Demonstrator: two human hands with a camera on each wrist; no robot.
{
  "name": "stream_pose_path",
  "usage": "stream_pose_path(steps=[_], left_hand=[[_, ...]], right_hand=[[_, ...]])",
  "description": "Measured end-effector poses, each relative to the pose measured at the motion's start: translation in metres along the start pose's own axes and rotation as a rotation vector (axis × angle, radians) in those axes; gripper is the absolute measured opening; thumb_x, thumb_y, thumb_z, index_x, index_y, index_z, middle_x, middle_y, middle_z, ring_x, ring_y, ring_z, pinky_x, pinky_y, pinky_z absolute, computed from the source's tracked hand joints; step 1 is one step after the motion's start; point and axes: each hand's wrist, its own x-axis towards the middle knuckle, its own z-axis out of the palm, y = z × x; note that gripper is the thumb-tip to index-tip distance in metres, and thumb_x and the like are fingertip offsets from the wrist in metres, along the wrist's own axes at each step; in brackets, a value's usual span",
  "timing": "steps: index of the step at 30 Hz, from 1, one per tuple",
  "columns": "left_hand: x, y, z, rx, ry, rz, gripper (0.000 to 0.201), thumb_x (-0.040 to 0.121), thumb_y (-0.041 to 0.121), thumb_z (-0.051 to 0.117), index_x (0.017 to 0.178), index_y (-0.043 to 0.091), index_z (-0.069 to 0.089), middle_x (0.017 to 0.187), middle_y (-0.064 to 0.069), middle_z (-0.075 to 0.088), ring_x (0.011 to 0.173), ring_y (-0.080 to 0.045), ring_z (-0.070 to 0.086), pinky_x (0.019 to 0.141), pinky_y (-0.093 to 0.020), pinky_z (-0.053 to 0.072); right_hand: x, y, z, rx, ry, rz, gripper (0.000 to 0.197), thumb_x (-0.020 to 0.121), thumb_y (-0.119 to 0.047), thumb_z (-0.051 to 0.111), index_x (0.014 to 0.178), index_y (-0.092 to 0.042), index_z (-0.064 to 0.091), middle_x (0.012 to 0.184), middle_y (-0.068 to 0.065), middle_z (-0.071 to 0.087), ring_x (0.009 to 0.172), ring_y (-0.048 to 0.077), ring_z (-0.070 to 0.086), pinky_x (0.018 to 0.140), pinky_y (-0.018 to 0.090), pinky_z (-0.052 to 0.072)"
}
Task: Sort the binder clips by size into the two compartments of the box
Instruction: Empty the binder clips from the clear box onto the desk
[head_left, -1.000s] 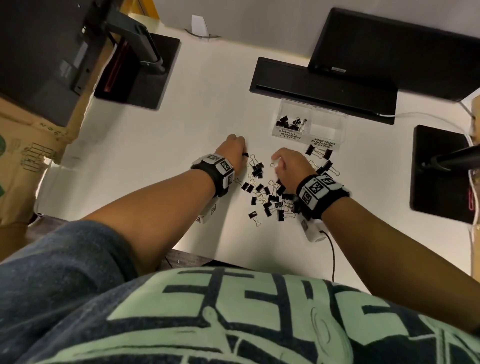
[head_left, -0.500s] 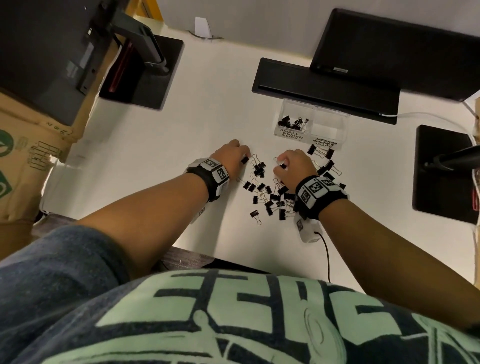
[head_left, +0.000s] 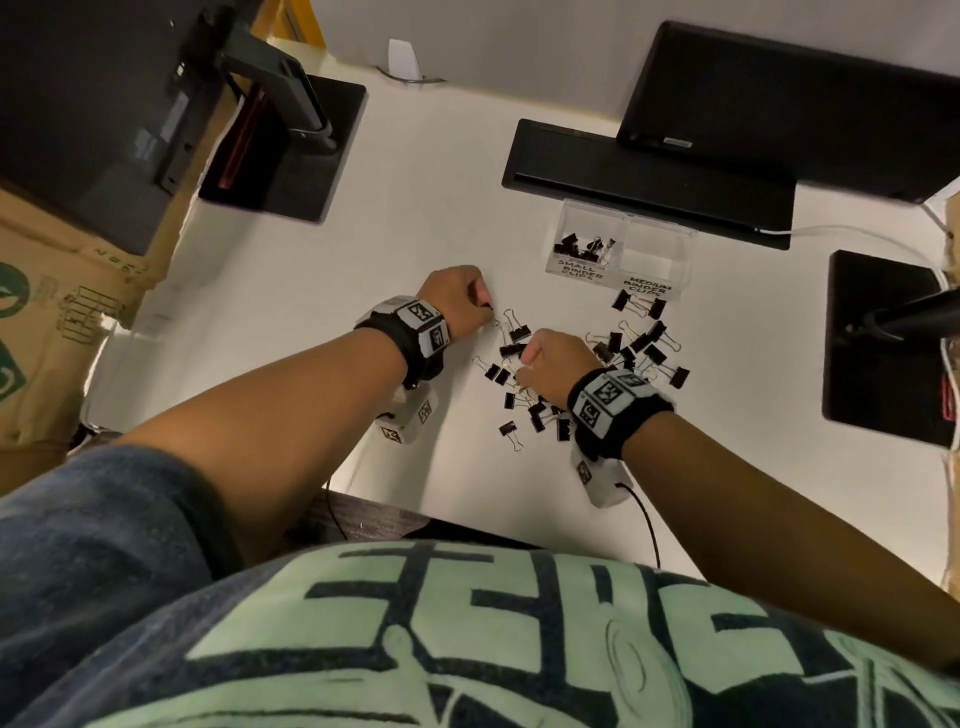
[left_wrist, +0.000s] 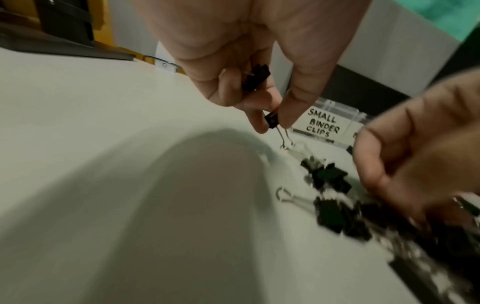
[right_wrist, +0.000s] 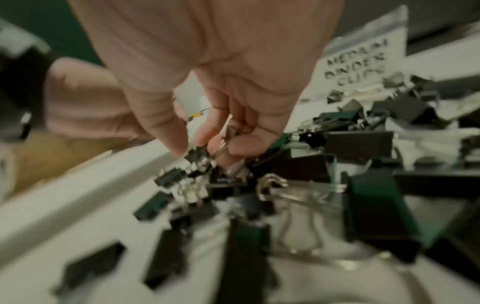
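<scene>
Two hands are down in the clips on the white desk (head_left: 322, 291). Left hand (head_left: 457, 304) sits at the left edge of the scatter, thumb and fingers (left_wrist: 261, 119) pinching one small clip (left_wrist: 271, 121) by its black body, the wire handles hanging down to the desk; a second small clip (left_wrist: 255, 79) is tucked up against the palm under the curled fingers. That makes two in the left. Right hand (head_left: 556, 364) is over the middle of the pile (head_left: 535, 395), fingers (right_wrist: 176, 135) curled down with their tips closing on a small clip (right_wrist: 196, 155); wire handles show between the fingers, though the blur hides whether it is off the desk.

One clear box (head_left: 621, 249) stands beyond the hands, just in front of a black monitor base (head_left: 644, 176), with two compartments. Left one, labelled SMALL BINDER CLIPS, holds a handful of small clips (head_left: 584, 247), roughly five, too bunched to count exactly. Right one, labelled MEDIUM BINDER CLIPS, shows no clips from the head view.

Loose on the desk: about a dozen small clips around and under the right hand, and about ten bigger clips (head_left: 644, 338) spread to its right, two of them just beside the box front. Exact totals cannot be told, as the right wrist covers some.
</scene>
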Motion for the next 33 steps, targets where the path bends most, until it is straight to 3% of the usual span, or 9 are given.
stream_pose_path(steps=[3, 7, 11, 14, 20, 24, 27, 30, 33], left_hand=[[0.007, 0.011, -0.008, -0.035, 0.028, 0.002, 0.008, 0.08, 0.01, 0.063, 0.082, 0.017, 0.059, 0.085, 0.003, 0.061, 0.077, -0.012, 0.054, 0.056, -0.01, 0.035], [0.022, 0.031, -0.011, -0.088, 0.049, 0.02, 0.008, 0.082, 0.011, 0.06, 0.084, 0.019, 0.059, 0.086, 0.003, 0.06, 0.079, -0.013, 0.055, 0.06, -0.015, 0.04], [0.039, 0.061, -0.006, -0.088, 0.043, 0.07, 0.008, 0.083, 0.012, 0.06, 0.087, 0.018, 0.061, 0.076, 0.006, 0.055, 0.078, -0.014, 0.053, 0.062, -0.019, 0.041], [0.052, 0.087, 0.0, -0.043, 0.042, 0.122, 0.012, 0.085, 0.013, 0.061, 0.096, 0.014, 0.066, 0.082, 0.004, 0.058, 0.079, -0.013, 0.053, 0.062, -0.018, 0.041], [0.071, 0.126, 0.007, 0.118, -0.043, 0.174, 0.015, 0.089, 0.008, 0.055, 0.094, 0.016, 0.067, 0.11, -0.004, 0.069, 0.101, -0.02, 0.064, 0.088, -0.024, 0.05], [0.079, 0.135, 0.014, 0.212, -0.108, 0.167, 0.015, 0.092, 0.008, 0.051, 0.092, 0.022, 0.059, 0.118, -0.004, 0.065, 0.092, -0.019, 0.06, 0.085, -0.023, 0.048], [0.079, 0.131, 0.021, 0.238, -0.104, 0.208, 0.026, 0.091, 0.009, 0.051, 0.11, 0.018, 0.065, 0.121, -0.005, 0.063, 0.102, -0.02, 0.06, 0.088, -0.026, 0.047], [0.072, 0.125, 0.018, 0.226, -0.054, 0.252, 0.031, 0.088, 0.007, 0.052, 0.114, 0.018, 0.065, 0.121, -0.006, 0.063, 0.111, -0.022, 0.059, 0.092, -0.029, 0.047], [0.065, 0.112, 0.006, 0.155, 0.012, 0.237, 0.027, 0.088, 0.007, 0.052, 0.11, 0.016, 0.066, 0.118, -0.007, 0.064, 0.108, -0.022, 0.06, 0.09, -0.028, 0.047]], right_hand=[[0.004, 0.003, 0.008, -0.07, 0.031, -0.03, 0.027, 0.087, -0.022, 0.062, 0.11, -0.008, 0.059, 0.116, 0.011, 0.055, 0.103, 0.025, 0.058, 0.089, 0.033, 0.047], [0.004, 0.0, 0.009, -0.092, 0.051, -0.027, 0.023, 0.089, -0.01, 0.057, 0.109, -0.002, 0.061, 0.119, 0.014, 0.05, 0.103, 0.028, 0.058, 0.091, 0.034, 0.049], [0.004, -0.001, 0.005, -0.119, 0.04, -0.058, 0.021, 0.086, -0.003, 0.055, 0.105, 0.002, 0.062, 0.112, 0.016, 0.06, 0.1, 0.03, 0.061, 0.088, 0.036, 0.051], [0.003, 0.008, 0.002, -0.016, 0.083, -0.058, 0.018, 0.087, -0.004, 0.053, 0.103, -0.008, 0.062, 0.107, 0.01, 0.065, 0.098, 0.026, 0.061, 0.081, 0.03, 0.049], [0.007, 0.034, -0.033, 0.431, 0.237, 0.107, 0.019, 0.087, -0.017, 0.062, 0.106, -0.019, 0.067, 0.106, -0.001, 0.066, 0.09, 0.015, 0.062, 0.085, 0.03, 0.052], [0.011, 0.046, -0.073, 0.6, 0.305, 0.127, 0.017, 0.089, -0.013, 0.061, 0.104, -0.016, 0.069, 0.099, 0.002, 0.067, 0.073, 0.011, 0.062, 0.069, 0.023, 0.055], [0.023, 0.048, -0.1, 0.525, 0.41, 0.124, 0.015, 0.089, -0.009, 0.06, 0.098, -0.017, 0.069, 0.088, -0.002, 0.065, 0.069, 0.009, 0.062, 0.057, 0.017, 0.049], [0.042, 0.042, -0.116, 0.389, 0.475, 0.1, 0.019, 0.086, -0.006, 0.059, 0.093, -0.02, 0.071, 0.089, -0.006, 0.064, 0.082, 0.015, 0.065, 0.073, 0.026, 0.054], [0.06, 0.028, -0.12, 0.228, 0.484, 0.082, 0.019, 0.087, -0.008, 0.059, 0.097, -0.019, 0.07, 0.108, -0.001, 0.067, 0.097, 0.018, 0.064, 0.08, 0.025, 0.05]])
